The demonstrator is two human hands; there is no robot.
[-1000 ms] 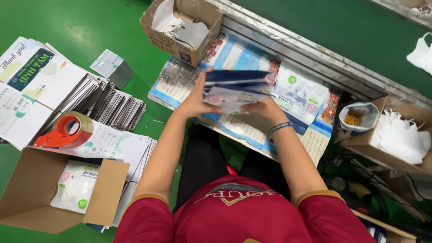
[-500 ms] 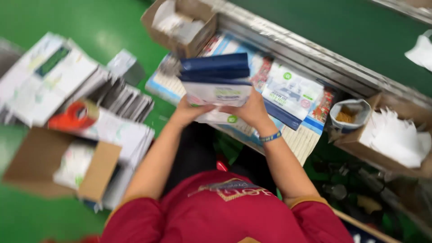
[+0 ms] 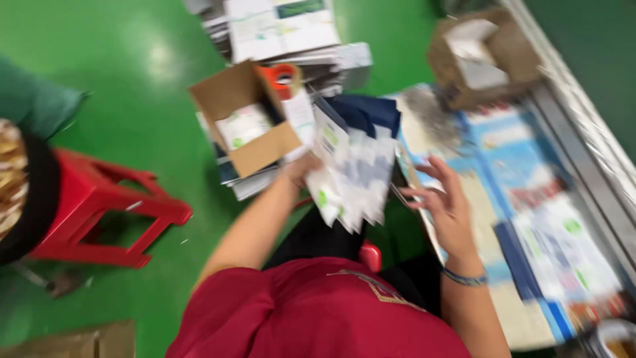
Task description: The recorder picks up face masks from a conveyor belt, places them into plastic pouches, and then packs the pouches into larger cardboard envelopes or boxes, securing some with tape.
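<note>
The view is blurred by motion. A red stool (image 3: 99,212) stands on the green floor (image 3: 132,99) at the left, well apart from the hands. Ahead of the person an open cardboard box (image 3: 248,119) holds a white packet with a green mark, and a red tape roll (image 3: 283,78) sits just behind it. Beyond those lies a heap of printed sheets (image 3: 285,26). At the upper right a second cardboard box (image 3: 483,56) rests on the bench (image 3: 583,159), whose top is covered with blue and white printed packets (image 3: 530,199). A blue band circles the right wrist.

The left hand (image 3: 299,171) is closed on a stack of white packets (image 3: 354,172) with small green marks, topped by a dark blue piece (image 3: 371,113). The stack is tilted and fanned out, held in the air between the first box and the bench, above the person's lap. The left fingers are mostly hidden behind the stack's lower left edge, so only the grip itself can be told.

The right hand (image 3: 444,205) hangs just beside the stack's right edge, fingers (image 3: 440,174) spread and open, holding nothing. Whether its fingertips touch the packets cannot be told through the blur. Nothing stands between this hand and the stack.
</note>
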